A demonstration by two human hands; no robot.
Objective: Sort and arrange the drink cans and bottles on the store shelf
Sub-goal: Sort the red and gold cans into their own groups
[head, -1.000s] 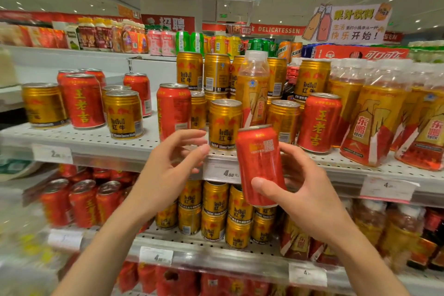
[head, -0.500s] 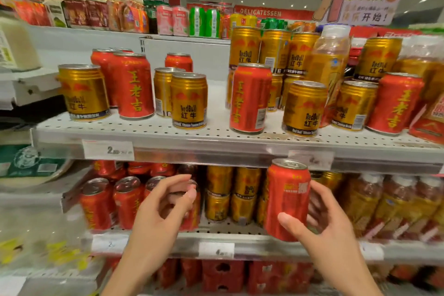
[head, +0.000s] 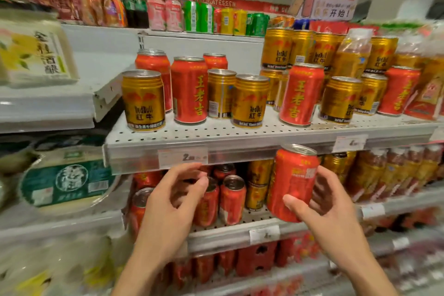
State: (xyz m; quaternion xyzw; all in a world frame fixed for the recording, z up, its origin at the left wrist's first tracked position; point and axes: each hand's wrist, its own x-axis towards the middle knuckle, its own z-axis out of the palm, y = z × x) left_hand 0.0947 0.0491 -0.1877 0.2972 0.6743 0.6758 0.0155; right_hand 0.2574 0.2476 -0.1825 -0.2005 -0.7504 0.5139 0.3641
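The right hand [head: 329,209] grips a red can [head: 294,182], upright and leaning slightly, just below the front edge of the upper shelf [head: 240,137]. The red cans [head: 223,199] on the lower shelf lie to its left, right behind the left hand [head: 175,202], which is nearer them, fingers loosely curled and empty.

gold cans [head: 143,101]: "RedBull 红牛" | red cans [head: 189,90]: "王老吉" | price tag [head: 183,156]: maybe "2"
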